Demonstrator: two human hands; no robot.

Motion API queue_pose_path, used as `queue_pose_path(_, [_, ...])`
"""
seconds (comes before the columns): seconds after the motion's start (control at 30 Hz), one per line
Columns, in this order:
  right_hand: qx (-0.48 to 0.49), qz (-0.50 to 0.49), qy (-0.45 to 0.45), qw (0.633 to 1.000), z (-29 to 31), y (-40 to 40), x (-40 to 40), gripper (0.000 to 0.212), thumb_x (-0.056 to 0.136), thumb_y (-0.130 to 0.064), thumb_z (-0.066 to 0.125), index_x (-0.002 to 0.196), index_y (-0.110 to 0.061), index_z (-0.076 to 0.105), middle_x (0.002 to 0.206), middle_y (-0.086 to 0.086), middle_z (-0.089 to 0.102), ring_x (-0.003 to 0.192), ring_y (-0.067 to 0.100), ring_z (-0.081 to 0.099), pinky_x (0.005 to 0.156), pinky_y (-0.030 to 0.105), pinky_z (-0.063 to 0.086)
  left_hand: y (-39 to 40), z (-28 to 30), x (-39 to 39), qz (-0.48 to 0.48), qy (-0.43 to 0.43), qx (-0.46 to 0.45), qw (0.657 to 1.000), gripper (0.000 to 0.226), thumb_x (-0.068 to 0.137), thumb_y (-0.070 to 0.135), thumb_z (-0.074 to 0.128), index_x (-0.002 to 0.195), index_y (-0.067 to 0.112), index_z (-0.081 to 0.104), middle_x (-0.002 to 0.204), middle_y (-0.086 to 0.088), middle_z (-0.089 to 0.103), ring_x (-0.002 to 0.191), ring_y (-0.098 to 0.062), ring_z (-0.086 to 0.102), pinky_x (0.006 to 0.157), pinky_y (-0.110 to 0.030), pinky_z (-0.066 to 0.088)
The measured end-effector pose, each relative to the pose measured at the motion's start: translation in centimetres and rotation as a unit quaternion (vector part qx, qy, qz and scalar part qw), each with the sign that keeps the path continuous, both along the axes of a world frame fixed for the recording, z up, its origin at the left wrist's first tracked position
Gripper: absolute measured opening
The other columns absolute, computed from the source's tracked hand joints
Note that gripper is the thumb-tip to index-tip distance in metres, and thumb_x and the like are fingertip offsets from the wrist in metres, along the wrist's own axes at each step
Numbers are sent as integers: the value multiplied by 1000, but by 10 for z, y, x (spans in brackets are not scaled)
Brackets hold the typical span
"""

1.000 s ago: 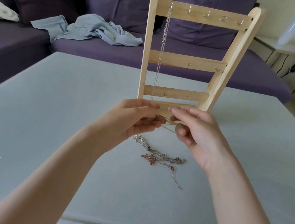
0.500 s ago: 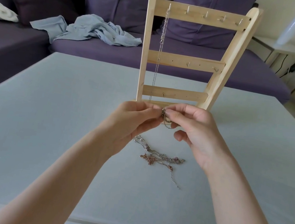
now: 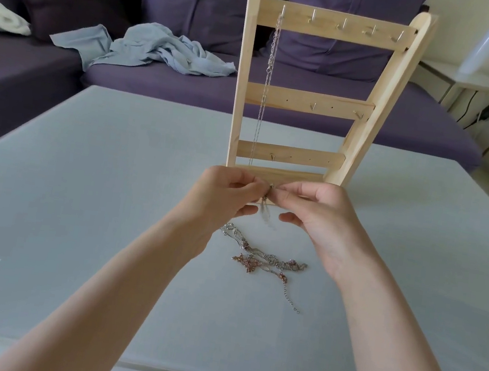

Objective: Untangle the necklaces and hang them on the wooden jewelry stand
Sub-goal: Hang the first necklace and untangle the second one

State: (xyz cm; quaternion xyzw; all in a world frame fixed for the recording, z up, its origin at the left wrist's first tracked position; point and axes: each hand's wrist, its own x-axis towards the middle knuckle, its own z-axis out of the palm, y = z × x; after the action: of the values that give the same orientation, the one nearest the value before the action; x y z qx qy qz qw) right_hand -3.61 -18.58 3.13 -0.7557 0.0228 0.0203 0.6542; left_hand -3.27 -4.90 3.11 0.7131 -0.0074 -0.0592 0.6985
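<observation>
Both hands up in front of the stand, fingertips meeting: the left hand [image 3: 219,196] and the right hand [image 3: 316,214] each pinch the same thin chain [image 3: 265,210] between thumb and forefinger, right at a small knot of links between them, and a short blurred loop of it dangles below the fingers. How the chain lies inside the pinch is too fine to read. Just beneath the hands, down on the pale grey table [image 3: 78,193], lies the tangle of necklaces [image 3: 261,257], silver and rose-coloured strands wound together, with one thin extender chain trailing off toward the near right. Whether the held chain runs down into that tangle, I cannot tell. Right behind the hands stands the wooden jewelry stand [image 3: 308,104], upright on the table, three crossbars studded with small hooks. One silver necklace [image 3: 265,94] already hangs from the leftmost hook of the top bar, falling straight down past the middle and lower bars. Beyond the table, a purple sofa [image 3: 311,100] with a crumpled light blue cloth [image 3: 162,48] on its seat, and a white side table [image 3: 483,85] off to the right.
</observation>
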Motion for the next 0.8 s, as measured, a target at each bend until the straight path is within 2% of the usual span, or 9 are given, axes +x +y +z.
queue_pose_path(0.13, [-5, -3, -11, 1000, -1, -1, 0, 9, 79, -14, 71, 86, -10, 68, 84, 3, 70, 79, 12, 62, 70, 23, 50, 0, 1, 0, -11, 1, -11, 1000, 15, 90, 7, 57, 76, 5, 65, 62, 6, 61, 59, 1, 58, 72, -16, 55])
queue_pose_path(0.23, [-18, 7, -19, 1000, 1, -2, -1, 5, 80, -15, 70, 85, -14, 71, 87, 0, 72, 84, 8, 63, 69, 21, 51, 1, 3, 0, -18, -3, 10, 1000, 15, 90, 7, 56, 78, 5, 65, 68, -2, 59, 59, -2, 58, 68, -17, 56])
queue_pose_path(0.33, [-20, 12, -6, 1000, 1, -1, -1, 8, 81, -16, 68, 83, -8, 71, 83, 1, 71, 80, 5, 61, 68, 21, 49, 1, 4, 0, -15, -24, 38, 999, 18, 91, 6, 55, 75, 7, 64, 62, 0, 59, 54, -1, 57, 63, -15, 55])
queue_pose_path(0.4, [16, 21, 20, 999, 2, 0, -1, 10, 82, -12, 64, 78, -4, 69, 79, 5, 66, 77, 9, 59, 63, 21, 48, 1, 4, -1, -19, -32, 42, 998, 19, 91, 5, 54, 74, 8, 63, 58, 3, 59, 53, -1, 56, 63, -15, 54])
queue_pose_path(0.5, [107, 49, 77, 990, 5, 0, -2, 13, 84, -6, 58, 73, -5, 63, 73, 6, 63, 67, 12, 57, 56, 19, 46, 0, 4, -1, -45, -8, 2, 999, 17, 91, 5, 54, 76, 6, 62, 65, -1, 59, 56, -3, 56, 63, -16, 53])
queue_pose_path(0.63, [109, 69, 82, 988, 7, -1, -2, 20, 87, -9, 55, 69, -9, 62, 79, 6, 63, 73, 13, 59, 55, 18, 47, 3, 7, -2, -72, 44, -116, 990, 8, 88, 4, 57, 82, 9, 56, 66, -1, 57, 57, -6, 55, 62, -18, 53])
queue_pose_path(0.7, [110, 61, 81, 989, 6, -2, -2, 22, 88, -10, 56, 67, -9, 63, 76, 4, 63, 74, 14, 58, 54, 17, 47, 5, 8, -2, -80, 50, -121, 988, 9, 85, 4, 61, 86, 12, 56, 67, 1, 60, 59, -8, 55, 61, -19, 52])
queue_pose_path(0.8, [110, 59, 77, 989, 4, -3, -2, 15, 87, -8, 59, 74, -5, 66, 78, 5, 64, 73, 12, 58, 55, 17, 47, 5, 7, -2, -74, 44, -78, 993, 12, 84, 3, 62, 84, 14, 58, 68, 1, 59, 58, -7, 54, 56, -17, 49])
